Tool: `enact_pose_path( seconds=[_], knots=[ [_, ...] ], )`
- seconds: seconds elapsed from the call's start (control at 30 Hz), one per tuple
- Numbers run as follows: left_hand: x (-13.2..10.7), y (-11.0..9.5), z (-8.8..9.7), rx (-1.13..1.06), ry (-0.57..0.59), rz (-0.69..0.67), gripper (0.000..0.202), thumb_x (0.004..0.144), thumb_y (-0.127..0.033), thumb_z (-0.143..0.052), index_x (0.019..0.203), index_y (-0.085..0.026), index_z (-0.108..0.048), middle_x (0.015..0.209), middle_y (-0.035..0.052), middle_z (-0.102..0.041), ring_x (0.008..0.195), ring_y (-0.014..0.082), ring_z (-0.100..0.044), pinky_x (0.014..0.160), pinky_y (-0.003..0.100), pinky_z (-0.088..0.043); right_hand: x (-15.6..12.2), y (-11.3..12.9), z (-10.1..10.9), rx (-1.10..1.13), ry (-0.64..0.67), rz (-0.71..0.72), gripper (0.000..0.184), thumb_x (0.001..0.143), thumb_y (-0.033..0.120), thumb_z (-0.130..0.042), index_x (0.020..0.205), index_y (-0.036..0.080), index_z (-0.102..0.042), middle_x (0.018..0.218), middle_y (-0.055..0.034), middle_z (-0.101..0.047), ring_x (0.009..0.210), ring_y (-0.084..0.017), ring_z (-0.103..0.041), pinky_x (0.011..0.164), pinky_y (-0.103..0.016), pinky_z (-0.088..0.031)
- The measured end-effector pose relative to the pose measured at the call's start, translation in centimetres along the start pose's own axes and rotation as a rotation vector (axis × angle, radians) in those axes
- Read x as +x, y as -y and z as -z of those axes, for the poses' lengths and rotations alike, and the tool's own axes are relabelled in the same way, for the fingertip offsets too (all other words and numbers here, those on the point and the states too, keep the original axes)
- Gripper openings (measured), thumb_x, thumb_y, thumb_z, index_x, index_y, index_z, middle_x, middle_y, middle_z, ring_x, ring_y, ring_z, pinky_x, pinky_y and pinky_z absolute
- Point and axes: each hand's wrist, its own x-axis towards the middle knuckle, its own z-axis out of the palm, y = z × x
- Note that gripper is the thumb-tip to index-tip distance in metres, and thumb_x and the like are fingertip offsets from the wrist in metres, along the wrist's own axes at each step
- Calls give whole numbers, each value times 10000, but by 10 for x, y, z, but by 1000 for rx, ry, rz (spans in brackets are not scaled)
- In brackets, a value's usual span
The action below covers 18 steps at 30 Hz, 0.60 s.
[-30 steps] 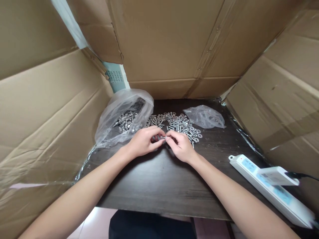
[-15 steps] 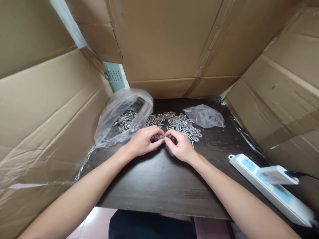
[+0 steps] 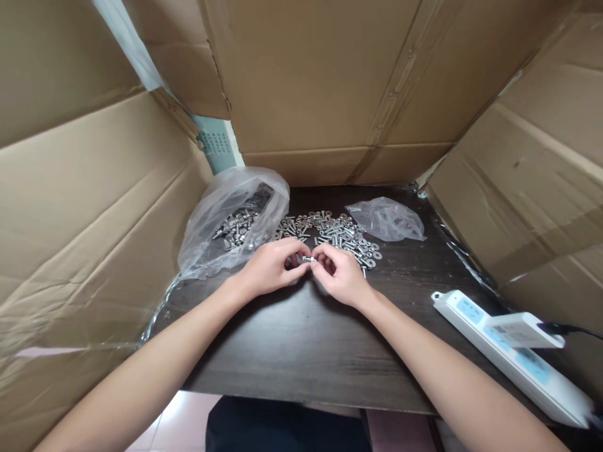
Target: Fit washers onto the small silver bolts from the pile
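A small silver bolt (image 3: 308,259) lies level between the fingertips of both hands, just above the dark table (image 3: 301,351). My left hand (image 3: 273,267) pinches its left end between thumb and fingers. On the right, my right hand (image 3: 342,273) has thumb and forefinger closed around a nut at the bolt's other end; fingertips partly cover it. Just behind the hands spreads a loose pile of bolts, nuts and flat washers (image 3: 377,255).
At the back left is an open clear plastic bag (image 3: 202,232) with many metal fasteners inside. A smaller crumpled bag (image 3: 389,220) lies back right. A white power strip (image 3: 499,351) with a plugged-in adapter (image 3: 522,329) runs along the right. Cardboard walls (image 3: 330,81) surround the table.
Both hands stay in the same place. The fingers at the bolt's right end have shifted slightly, and a little more of the bright metal shows there.
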Motion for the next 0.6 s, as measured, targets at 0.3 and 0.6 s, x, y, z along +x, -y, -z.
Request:
enact_pose_path(
  seconds=[0.3, 0.6],
  knots=[
    [0, 0, 0, -2, -5, -2, 110, 931, -227, -673, 1033, -183, -669, 933, 10, -673, 740, 135, -639, 694, 256, -495, 0, 0, 0, -5, -5, -5, 45, 881, 239, -583, 882, 193, -581, 673, 28, -541, 548, -129, -489, 540, -256, -388],
    [0, 1, 0, -5, -1, 5, 108, 930, -231, -676, 1028, -186, -665, 929, 8, -674, 743, 138, -642, 694, 259, -497, 0, -1, 0, -3, -2, -16, 54, 889, 245, -580, 896, 192, -589, 672, 25, -543, 550, -134, -490, 548, -266, -388]
  ],
)
